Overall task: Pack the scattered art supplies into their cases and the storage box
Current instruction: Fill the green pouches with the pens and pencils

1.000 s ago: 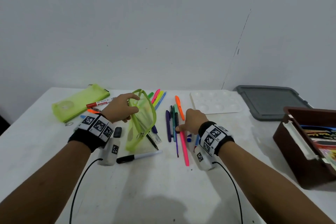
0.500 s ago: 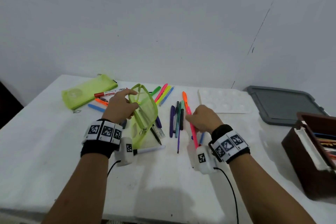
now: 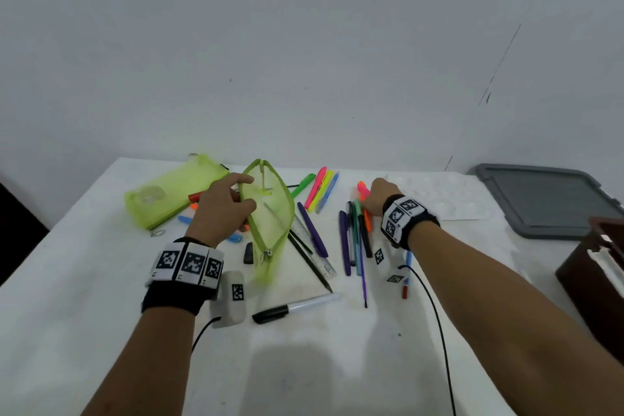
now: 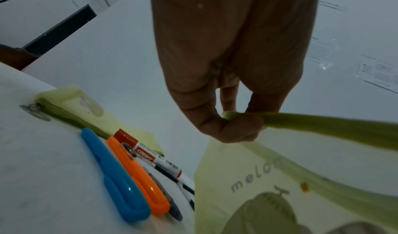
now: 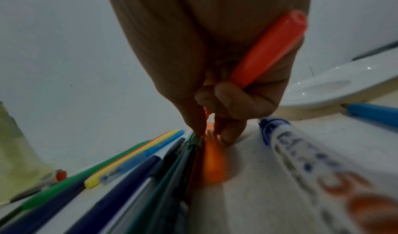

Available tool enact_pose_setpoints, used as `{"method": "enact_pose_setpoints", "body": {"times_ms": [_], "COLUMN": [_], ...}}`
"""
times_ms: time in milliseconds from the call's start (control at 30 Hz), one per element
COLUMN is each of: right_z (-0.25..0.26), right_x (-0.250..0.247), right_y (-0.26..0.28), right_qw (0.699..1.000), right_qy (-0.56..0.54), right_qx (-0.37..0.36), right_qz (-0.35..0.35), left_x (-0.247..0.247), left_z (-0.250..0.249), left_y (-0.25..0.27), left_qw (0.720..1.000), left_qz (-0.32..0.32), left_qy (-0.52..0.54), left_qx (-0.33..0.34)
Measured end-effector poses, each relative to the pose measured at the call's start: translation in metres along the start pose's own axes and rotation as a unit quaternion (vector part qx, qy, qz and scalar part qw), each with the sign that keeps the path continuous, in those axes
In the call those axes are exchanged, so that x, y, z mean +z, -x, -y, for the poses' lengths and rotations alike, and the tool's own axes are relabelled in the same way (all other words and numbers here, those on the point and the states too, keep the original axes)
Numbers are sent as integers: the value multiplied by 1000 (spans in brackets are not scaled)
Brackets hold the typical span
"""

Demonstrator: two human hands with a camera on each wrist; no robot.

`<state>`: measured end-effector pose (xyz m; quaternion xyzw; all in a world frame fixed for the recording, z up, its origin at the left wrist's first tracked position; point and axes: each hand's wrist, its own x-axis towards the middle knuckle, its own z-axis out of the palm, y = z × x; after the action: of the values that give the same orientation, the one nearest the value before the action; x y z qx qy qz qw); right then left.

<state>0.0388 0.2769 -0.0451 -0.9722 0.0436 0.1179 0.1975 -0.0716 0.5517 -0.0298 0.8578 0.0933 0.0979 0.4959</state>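
A white worktop (image 3: 84, 297) stands pushed into the corner of a room, against plain pale grey walls (image 3: 304, 44) that meet in a thin dark seam at the right. The light is soft and even, with a faint shadow on the near edge. In the left wrist view, printed sheets of paper (image 4: 379, 71) hang on a wall.

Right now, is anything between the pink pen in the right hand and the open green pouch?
Nothing blocks it. The left hand holds the green pouch open, mouth up. Pens lying on the table are below the path of the pink pen in the right hand.
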Motion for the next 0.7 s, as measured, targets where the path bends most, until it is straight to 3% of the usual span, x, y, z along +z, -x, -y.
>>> {"method": "enact_pose_setpoints", "body": {"times_ms": [233, 467, 700], "right_z": [14, 75, 104], "right_x": [-8, -10, 31], "right_y": [-6, -13, -33], "right_qw": [995, 995, 998], "right_qy": [88, -96, -57], "right_qx": [17, -17, 34], "right_qz": [32, -6, 1], "left_x": [-25, -40, -55], "left_z": [3, 3, 14], "left_y": [-30, -58, -71], "left_qw": [1000, 998, 996], "left_qz": [21, 54, 73], "left_qy": [-11, -34, -42], "left_qx": [19, 15, 19]}}
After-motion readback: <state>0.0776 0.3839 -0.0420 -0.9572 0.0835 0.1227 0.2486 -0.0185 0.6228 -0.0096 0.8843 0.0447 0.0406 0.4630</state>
